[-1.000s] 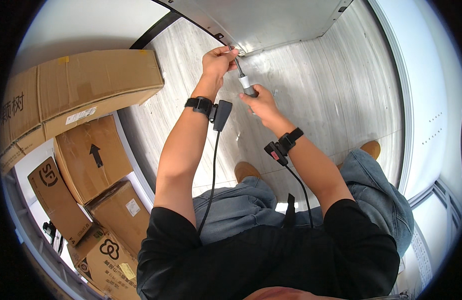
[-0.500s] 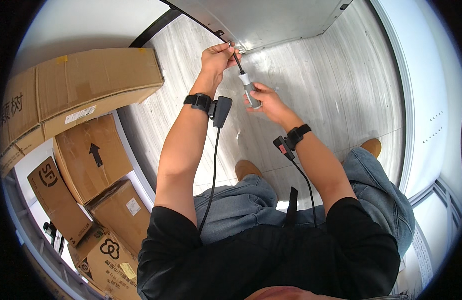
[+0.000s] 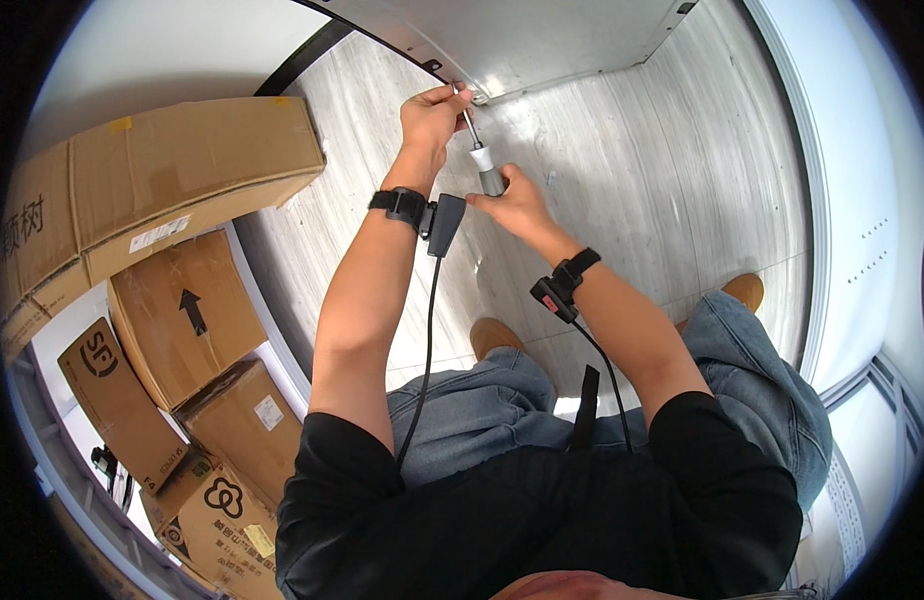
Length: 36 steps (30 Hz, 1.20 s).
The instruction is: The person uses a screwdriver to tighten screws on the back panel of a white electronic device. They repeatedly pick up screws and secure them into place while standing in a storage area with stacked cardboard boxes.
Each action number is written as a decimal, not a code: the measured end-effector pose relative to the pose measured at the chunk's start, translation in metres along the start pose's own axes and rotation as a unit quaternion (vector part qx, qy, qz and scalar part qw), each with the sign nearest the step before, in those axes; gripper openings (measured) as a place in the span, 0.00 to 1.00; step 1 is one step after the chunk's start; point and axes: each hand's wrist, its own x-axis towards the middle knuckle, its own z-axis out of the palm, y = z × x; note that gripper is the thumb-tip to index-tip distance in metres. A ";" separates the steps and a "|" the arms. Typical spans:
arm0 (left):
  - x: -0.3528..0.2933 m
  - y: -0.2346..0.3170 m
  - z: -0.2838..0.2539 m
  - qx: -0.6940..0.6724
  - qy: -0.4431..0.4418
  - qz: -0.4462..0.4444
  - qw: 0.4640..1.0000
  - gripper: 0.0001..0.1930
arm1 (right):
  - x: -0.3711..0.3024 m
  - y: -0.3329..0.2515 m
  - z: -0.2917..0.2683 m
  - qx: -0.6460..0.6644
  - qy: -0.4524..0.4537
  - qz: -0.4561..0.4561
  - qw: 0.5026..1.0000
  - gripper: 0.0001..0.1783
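Note:
A screwdriver (image 3: 485, 169) with a grey and white handle and a slim metal shaft points up toward the lower edge of a grey metal panel (image 3: 542, 45). Around the handle's lower end, the fingers of my right hand (image 3: 517, 203) are closed. My left hand (image 3: 434, 118) pinches at the shaft's tip end, close to the panel's corner. Whatever small part may sit between those fingertips is too hidden to make out. A small dark tab (image 3: 432, 65) sticks out from the panel edge just beyond my left hand.
Cardboard boxes are stacked at the left: a long one (image 3: 197, 150), one with an arrow (image 3: 187, 310), and several lower ones. A white frame (image 3: 782, 130) runs down the right. Wood-look floor (image 3: 622, 160) lies beneath. Cables hang from my wrist devices (image 3: 444, 225).
My right hand has shifted slightly left and turned on the screwdriver handle, now gripping its lower end. The screwdriver leans a little further left. My left hand stays nearly in place.

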 end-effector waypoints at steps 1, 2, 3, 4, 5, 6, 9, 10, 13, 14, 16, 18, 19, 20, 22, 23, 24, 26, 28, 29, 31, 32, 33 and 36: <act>-0.001 0.001 0.001 -0.001 0.001 -0.004 1.000 0.11 | -0.001 0.000 -0.001 0.057 -0.029 0.017 0.998 0.30; -0.002 0.002 0.003 -0.003 0.002 -0.007 1.000 0.11 | -0.003 0.001 -0.003 0.114 -0.057 0.033 0.991 0.28; -0.002 0.003 0.003 -0.005 0.003 -0.010 1.000 0.11 | -0.004 0.001 -0.005 0.171 -0.085 0.050 0.980 0.27; -0.003 0.003 0.002 -0.013 -0.001 -0.012 1.000 0.11 | -0.004 0.001 -0.008 0.225 -0.119 0.072 0.964 0.25; -0.003 0.004 0.002 -0.022 -0.005 -0.014 1.000 0.10 | -0.004 0.001 -0.012 0.279 -0.153 0.093 0.943 0.23; -0.003 0.004 0.001 -0.030 -0.010 -0.015 0.999 0.10 | -0.004 0.003 -0.016 0.331 -0.186 0.114 0.918 0.21; -0.003 0.003 -0.001 -0.039 -0.020 -0.008 0.999 0.09 | 0.000 0.015 -0.019 0.412 -0.224 0.102 0.877 0.17; -0.002 0.003 -0.002 -0.048 -0.023 -0.007 0.999 0.09 | 0.001 0.018 -0.018 0.407 -0.218 0.093 0.882 0.17; -0.001 0.001 -0.004 -0.066 -0.032 -0.005 0.997 0.10 | 0.002 0.021 -0.014 0.361 -0.182 0.067 0.912 0.18; -0.001 0.001 -0.005 -0.068 -0.036 -0.005 0.997 0.10 | 0.002 0.021 -0.011 0.323 -0.157 0.060 0.931 0.18; -0.002 0.000 -0.005 -0.045 -0.028 0.005 0.999 0.09 | 0.002 0.018 -0.008 0.252 -0.122 0.059 0.958 0.19; -0.004 -0.001 -0.004 0.004 -0.007 0.024 1.000 0.09 | 0.002 0.012 -0.008 0.185 -0.103 0.073 0.975 0.20; -0.004 0.000 -0.004 0.013 -0.003 0.021 1.000 0.08 | 0.001 0.008 -0.008 0.171 -0.093 0.067 0.979 0.21; -0.003 0.001 -0.004 0.022 0.001 0.019 1.000 0.08 | 0.000 0.004 -0.009 0.157 -0.082 0.060 0.982 0.21; -0.003 0.003 0.000 0.036 0.010 0.019 0.999 0.08 | 0.000 0.002 -0.009 0.124 -0.067 0.055 0.989 0.22; -0.003 0.003 0.002 0.041 0.016 0.023 0.999 0.08 | 0.002 0.004 -0.008 0.104 -0.063 0.055 0.991 0.23; -0.002 0.002 0.003 0.046 0.024 0.027 0.998 0.09 | 0.002 0.003 -0.007 0.085 -0.061 0.055 0.993 0.23; 0.003 0.000 0.003 0.045 0.026 0.022 0.998 0.08 | 0.000 0.001 -0.006 0.110 -0.069 0.052 0.990 0.24; 0.005 0.000 0.002 0.038 0.019 0.017 0.999 0.08 | -0.003 0.000 -0.007 0.168 -0.092 0.068 0.979 0.24; 0.005 0.000 0.001 0.031 0.011 0.013 0.999 0.07 | -0.004 0.001 -0.009 0.214 -0.113 0.084 0.967 0.24; 0.005 0.001 -0.001 0.016 -0.004 0.006 1.000 0.06 | -0.005 0.005 -0.013 0.294 -0.161 0.112 0.935 0.24; 0.004 0.001 -0.002 0.008 -0.011 0.003 1.000 0.05 | -0.004 0.008 -0.017 0.329 -0.189 0.124 0.917 0.25; 0.004 0.002 -0.002 0.000 -0.018 0.000 1.000 0.04 | -0.003 0.010 -0.020 0.363 -0.216 0.135 0.896 0.26; 0.002 0.005 -0.004 -0.001 -0.045 -0.007 0.999 0.05 | -0.002 0.020 -0.027 0.438 -0.277 0.125 0.846 0.27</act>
